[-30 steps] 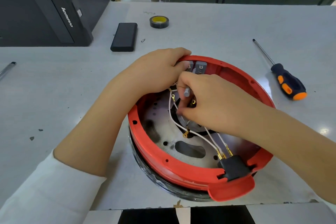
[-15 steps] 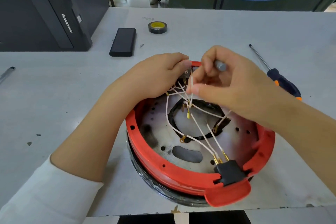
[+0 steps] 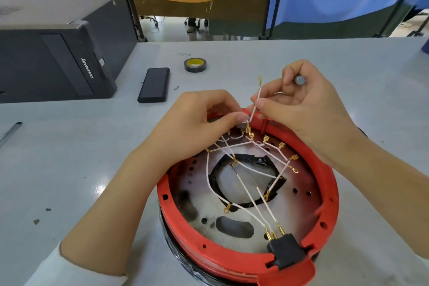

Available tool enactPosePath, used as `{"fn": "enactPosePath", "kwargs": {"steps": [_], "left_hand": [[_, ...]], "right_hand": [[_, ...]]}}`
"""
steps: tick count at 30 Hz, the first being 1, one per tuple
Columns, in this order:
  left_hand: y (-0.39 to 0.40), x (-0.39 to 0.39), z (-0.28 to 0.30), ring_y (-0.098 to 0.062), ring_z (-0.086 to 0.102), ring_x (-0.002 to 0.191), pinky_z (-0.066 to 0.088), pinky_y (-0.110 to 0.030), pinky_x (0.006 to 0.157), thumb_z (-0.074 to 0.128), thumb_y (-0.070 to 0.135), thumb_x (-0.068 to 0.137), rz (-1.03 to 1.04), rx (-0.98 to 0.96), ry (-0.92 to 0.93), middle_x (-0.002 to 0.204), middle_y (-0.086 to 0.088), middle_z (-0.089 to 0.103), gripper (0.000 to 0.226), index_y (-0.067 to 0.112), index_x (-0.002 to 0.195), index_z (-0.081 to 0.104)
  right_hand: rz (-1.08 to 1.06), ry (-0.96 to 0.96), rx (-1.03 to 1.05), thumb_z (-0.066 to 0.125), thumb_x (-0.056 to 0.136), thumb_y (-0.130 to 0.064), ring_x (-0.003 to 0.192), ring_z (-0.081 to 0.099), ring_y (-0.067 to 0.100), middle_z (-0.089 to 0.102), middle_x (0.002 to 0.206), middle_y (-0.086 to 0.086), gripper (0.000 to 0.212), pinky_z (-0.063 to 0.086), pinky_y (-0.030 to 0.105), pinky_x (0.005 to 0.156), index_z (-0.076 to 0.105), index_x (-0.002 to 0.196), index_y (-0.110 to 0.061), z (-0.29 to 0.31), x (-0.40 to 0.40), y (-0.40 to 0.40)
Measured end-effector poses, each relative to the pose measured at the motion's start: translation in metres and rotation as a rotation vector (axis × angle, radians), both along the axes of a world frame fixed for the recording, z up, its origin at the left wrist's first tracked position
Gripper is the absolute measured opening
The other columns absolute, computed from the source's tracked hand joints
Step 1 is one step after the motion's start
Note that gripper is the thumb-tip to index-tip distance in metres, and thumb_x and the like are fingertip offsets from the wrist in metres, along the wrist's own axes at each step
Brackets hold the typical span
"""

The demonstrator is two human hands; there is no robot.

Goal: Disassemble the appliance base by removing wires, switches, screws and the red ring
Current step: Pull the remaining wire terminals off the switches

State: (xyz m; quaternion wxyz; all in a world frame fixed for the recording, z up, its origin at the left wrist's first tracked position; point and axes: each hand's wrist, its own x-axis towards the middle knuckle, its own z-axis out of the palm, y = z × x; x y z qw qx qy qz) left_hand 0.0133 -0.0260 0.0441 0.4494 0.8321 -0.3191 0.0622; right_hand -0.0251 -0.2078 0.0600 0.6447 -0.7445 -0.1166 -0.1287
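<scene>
Lifted higher — right hand [image 3: 308, 109] pinching a wire [image 3: 256, 100] (left hand [image 3: 197, 123] steadying).

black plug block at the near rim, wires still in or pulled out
Still in: three gold terminals with white wires sit plugged into the black plug block, itself seated in the red ring.

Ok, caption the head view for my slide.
Right hand pinches a white wire above the red ring; left hand grips the switch.

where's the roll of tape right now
In the head view the roll of tape lies flat on the grey table, beyond the hands, just right of the black power bank and left of the raised right hand.
</scene>
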Motion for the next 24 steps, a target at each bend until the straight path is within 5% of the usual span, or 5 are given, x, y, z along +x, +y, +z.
{"fn": "enactPosePath", "kwargs": {"steps": [4,10,13,17,24], "left_hand": [[0.001,0.003,-0.001,0.001,0.065,0.077,0.049,-0.022,0.083,0.068,0.026,0.085,0.075,-0.053,0.015,0.073,0.015,0.07,0.004,0.025,0.081,0.066],[0.001,0.006,-0.003,0.002,0.062,0.083,0.048,-0.019,0.082,0.066,0.029,0.085,0.148,-0.021,-0.08,0.079,0.016,0.067,0.003,0.028,0.083,0.066],[0.001,0.005,-0.002,0.002,0.061,0.085,0.048,-0.02,0.082,0.065,0.028,0.087,0.159,0.007,-0.145,0.082,0.017,0.066,0.003,0.027,0.084,0.066],[0.002,0.005,-0.002,-0.001,0.059,0.087,0.049,-0.026,0.082,0.066,0.027,0.087,0.215,0.018,-0.247,0.085,0.016,0.066,0.003,0.024,0.086,0.066],[0.002,0.006,-0.001,-0.005,0.059,0.09,0.051,-0.032,0.079,0.066,0.03,0.086,0.236,-0.008,-0.348,0.088,0.014,0.066,0.007,0.024,0.091,0.068]], "right_hand": [[-0.034,-0.011,-0.132,0.07,0.078,0.006,0.075,0.071,0.016,0.072,0.076,-0.001,0.043,0.055,0.023,0.072,0.036,0.084,-0.02,0.007,0.003,-0.008],[-0.099,0.03,-0.358,0.076,0.078,-0.012,0.07,0.07,0.02,0.07,0.083,-0.002,0.045,0.058,0.042,0.072,0.034,0.085,-0.027,0.021,0.015,-0.015],[-0.184,-0.018,-0.557,0.075,0.08,-0.02,0.069,0.066,0.009,0.065,0.09,-0.01,0.046,0.058,0.034,0.066,0.032,0.083,-0.034,0.022,0.022,-0.011],[-0.083,0.043,-0.609,0.068,0.084,-0.005,0.064,0.068,0.005,0.07,0.078,-0.004,0.035,0.055,0.022,0.05,0.04,0.078,-0.024,0.026,0.031,-0.011],[0.029,0.114,-0.783,0.067,0.082,-0.003,0.064,0.067,-0.004,0.072,0.076,-0.004,0.033,0.052,0.024,0.064,0.044,0.072,-0.024,0.029,0.043,-0.016]]}}
